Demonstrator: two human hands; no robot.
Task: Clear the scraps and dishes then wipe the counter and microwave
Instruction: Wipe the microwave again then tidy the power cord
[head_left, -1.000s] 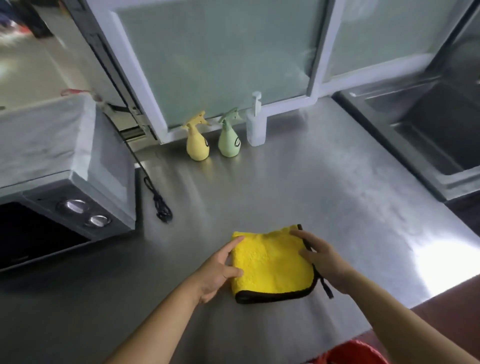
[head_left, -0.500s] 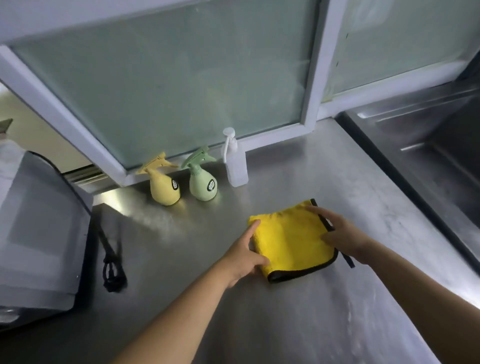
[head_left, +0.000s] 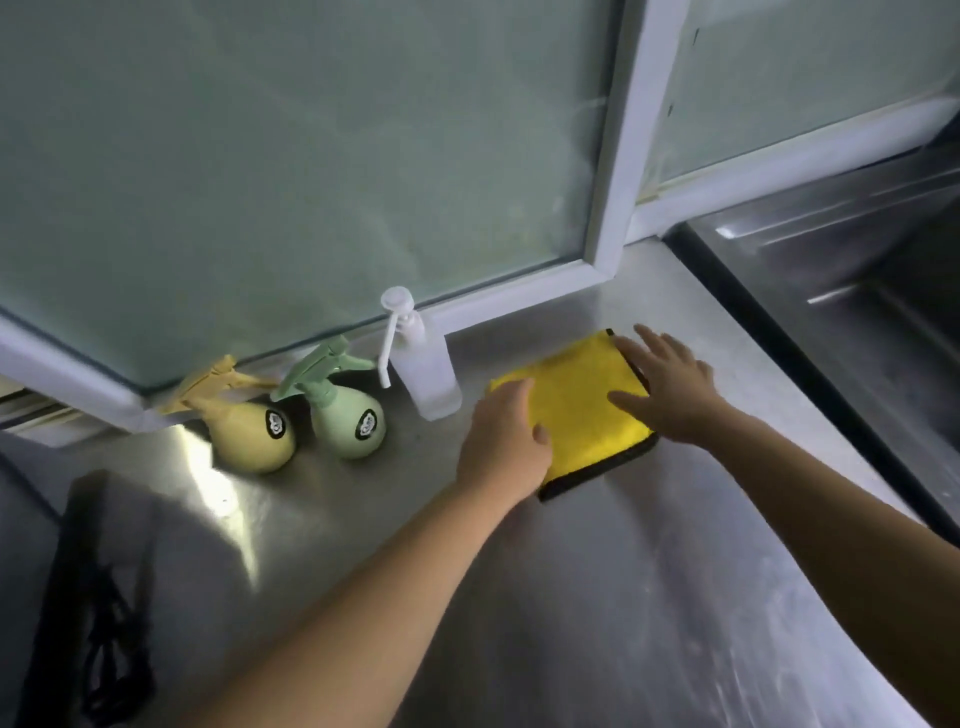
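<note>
Two hands are laid on a folded yellow cloth (head_left: 582, 410) that lies flat on the steel counter (head_left: 597, 597), close to the white window frame (head_left: 613, 218) at the back; the cloth is edged in black along its near and right sides. The left hand (head_left: 506, 441) is pressed on the cloth's left part, with fingers straight and together and the thumb spread to the right over the yellow pile; nothing is gripped by it. The right hand (head_left: 670, 387) is laid on the right edge, with fingers spread and extended (no curl round the fabric can be seen); it too is held flat and open, touching the cloth without clasping it.

Just beside the cloth, to its left, a clear pump bottle (head_left: 423, 364) is stood upright against the frame. Further left, a green spray bottle (head_left: 345, 415) and a yellow spray bottle (head_left: 249, 431) are set side by side, each marked with a small dark label; both are well apart from the hands. Frosted glass (head_left: 291, 156) is fitted above them.

A steel sink (head_left: 857, 291) is sunk into the counter at the right, beyond a dark seam; a coiled black cord (head_left: 111, 670) is seen at the lower left, beside a dark edge that cannot be identified. A bright patch of light is reflected on the counter in front of the yellow bottle.
</note>
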